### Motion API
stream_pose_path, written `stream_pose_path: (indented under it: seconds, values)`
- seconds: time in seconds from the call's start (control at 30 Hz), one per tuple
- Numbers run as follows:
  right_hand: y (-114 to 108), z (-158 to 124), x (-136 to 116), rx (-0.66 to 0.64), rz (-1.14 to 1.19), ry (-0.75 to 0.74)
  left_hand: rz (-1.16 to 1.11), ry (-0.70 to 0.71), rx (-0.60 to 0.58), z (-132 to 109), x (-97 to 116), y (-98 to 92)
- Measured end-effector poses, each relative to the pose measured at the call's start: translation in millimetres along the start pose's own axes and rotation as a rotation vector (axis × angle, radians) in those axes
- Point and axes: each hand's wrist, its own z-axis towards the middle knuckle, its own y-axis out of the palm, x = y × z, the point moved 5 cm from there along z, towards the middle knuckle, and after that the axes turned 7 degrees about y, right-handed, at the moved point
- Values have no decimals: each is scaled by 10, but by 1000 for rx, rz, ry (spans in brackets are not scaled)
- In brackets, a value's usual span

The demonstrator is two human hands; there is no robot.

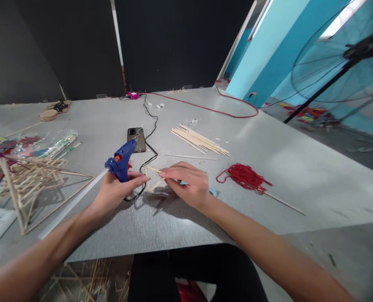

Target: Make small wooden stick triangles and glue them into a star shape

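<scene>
– Forearms (268, 245) closest to the lens, both over the near edge of the table (110, 235). Hands together or apart?

– Apart, with a small stick frame (148, 186) in the gap. See the gun (123, 157) in the grip of the left hand (117, 188), and the frame in a fingertip pinch of the right hand (188, 180).

– Left thumb on the frame too?

– At its left side, yes; touching or just beside, cannot tell. Nor say whether closed on the right: hidden by fingers.

– Worried about what, then?

– Crooked corners, first. Could twist out of shape from too hard a pinch, or from a left hand busy with both gun and frame.

– And next?

– Burnt fingertips, perhaps, given a probably hot gun so close to bare skin. Likeliest cause: a careless turn of the left wrist. Also a drip on the phone (140, 144), just beyond the left hand and below the nozzle.

– And the cord (157, 155)?

– Loops beside the left hand, near the frame. Might snag and jerk the gun. Mind the glue stick (73, 203) too, jutting back beside the left forearm. Could knock the model (10, 193), left of the left hand, in a wide swing.
</scene>
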Motion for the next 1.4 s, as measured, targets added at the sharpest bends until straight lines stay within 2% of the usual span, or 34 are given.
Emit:
stream_pose_path:
  seconds: [0.07, 0.23, 0.37, 0.47, 0.53, 0.6, 0.67, 0.8, 0.87, 1.0, 1.1, 1.2, 1.3, 1.4]
  values:
    - [23, -12, 23, -28, 29, 98, -20, 3, 7, 12, 10, -2]
    - [97, -94, 212, -130, 231, 597, -12, 32, 84, 52, 5, -60]
    - [177, -169, 292, -255, 455, 880, 14, 45, 121, 69, 13, -81]
    - [230, -206, 306, -337, 566, 1024, 24, 43, 138, 70, 19, -85]
    - [260, -211, 290, -379, 597, 1046, 17, 46, 136, 70, 15, -87]
    - [280, -207, 264, -395, 595, 1014, 20, 57, 117, 70, 6, -83]
    - [275, -186, 229, -369, 509, 909, 21, 64, 88, 68, -7, -73]
    - [167, -94, 78, -169, 187, 454, 5, 58, 74, 48, -30, -44]
    - [121, -76, 4, -110, 74, 244, -3, 59, 68, 38, -28, -24]
    - [65, -71, -49, -163, -223, -34, -9, 50, 71, 27, -10, -8]
    - [58, -71, -44, -304, -467, -116, -25, 21, 83, 17, -8, -8]
    - [62, -60, -67, -421, -511, -89, -40, 37, 78, 4, 15, 12]
    - [85, -57, -154, -462, -493, -99, -16, 13, 66, -3, 21, 46]
    - [117, -76, -231, -447, -487, -156, -32, -11, 96, 0, 19, 54]
